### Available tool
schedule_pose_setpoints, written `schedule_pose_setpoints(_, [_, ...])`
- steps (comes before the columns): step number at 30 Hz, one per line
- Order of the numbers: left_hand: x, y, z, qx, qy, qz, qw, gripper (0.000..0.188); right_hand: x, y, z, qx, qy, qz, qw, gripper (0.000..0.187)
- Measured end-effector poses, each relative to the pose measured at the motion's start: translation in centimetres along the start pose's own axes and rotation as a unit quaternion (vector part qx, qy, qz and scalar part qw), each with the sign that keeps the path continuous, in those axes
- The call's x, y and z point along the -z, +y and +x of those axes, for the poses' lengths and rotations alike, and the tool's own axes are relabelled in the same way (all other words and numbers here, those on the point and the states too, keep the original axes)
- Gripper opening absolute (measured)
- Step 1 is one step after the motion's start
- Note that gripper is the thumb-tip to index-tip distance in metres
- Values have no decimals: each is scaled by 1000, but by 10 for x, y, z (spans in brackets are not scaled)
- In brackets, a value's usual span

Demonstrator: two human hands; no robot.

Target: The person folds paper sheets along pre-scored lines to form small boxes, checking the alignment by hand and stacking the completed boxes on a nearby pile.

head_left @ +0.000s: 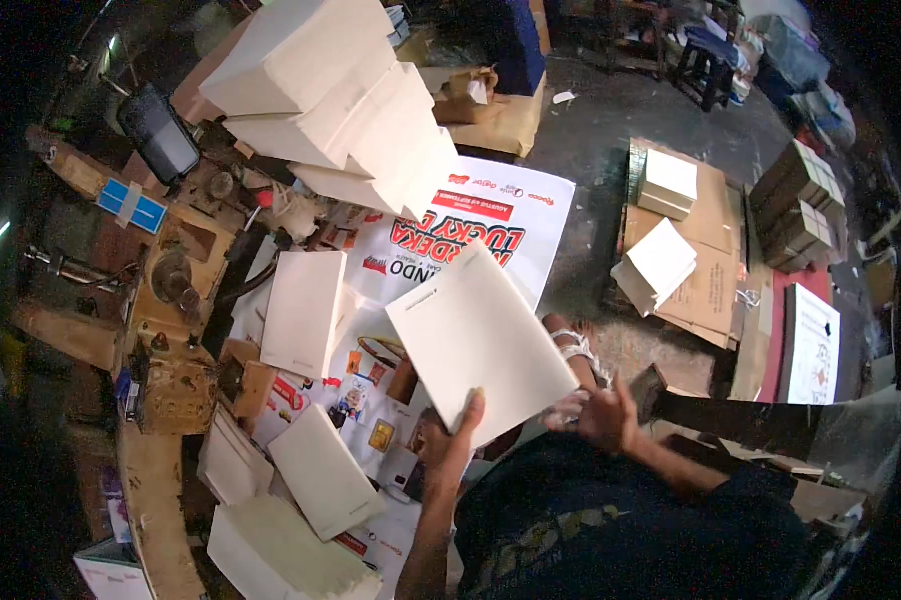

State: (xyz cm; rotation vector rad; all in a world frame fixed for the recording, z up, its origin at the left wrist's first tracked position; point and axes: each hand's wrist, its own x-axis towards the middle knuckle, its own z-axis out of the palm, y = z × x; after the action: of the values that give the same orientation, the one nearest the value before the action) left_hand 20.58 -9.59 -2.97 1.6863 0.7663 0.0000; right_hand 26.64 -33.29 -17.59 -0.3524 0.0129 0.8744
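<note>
My left hand (448, 445) grips the near edge of a cream paper pad (485, 345), thumb on top and fingers underneath. The pad is held tilted in front of me, with a small line of dark print near its far-left edge. Just off the pad's right corner is my right hand (605, 415), fingers apart and partly blurred, with nothing plainly held. Beside the left forearm lie more cream pads, one (325, 470) leaning over a thicker paper stack (280, 550). Another upright block of paper (303, 312) stands farther left.
A tall pile of paper blocks (315, 85) rises at the back on a printed poster sheet (540, 215). Worn wooden machinery (175, 290) lines the left. On the right, paper stacks (667, 185) rest on flattened cardboard (705, 240), near bundled blocks (800, 210).
</note>
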Motion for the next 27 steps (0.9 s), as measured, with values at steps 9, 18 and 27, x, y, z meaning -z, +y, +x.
schedule_pose_setpoints(9, [-90, -2, 104, -16, -70, -42, 997, 75, -74, -80, 76, 131, 240, -331, 903, 58])
schedule_pose_setpoints(18, [-94, 62, 157, 79, -276, -130, 949, 114, -64, -173, 124, 63, 173, -368, 912, 52])
schedule_pose_setpoints(27, [-87, 51, 143, 54, -212, -110, 970, 117, -76, -165, 120, 90, 186, -368, 906, 49])
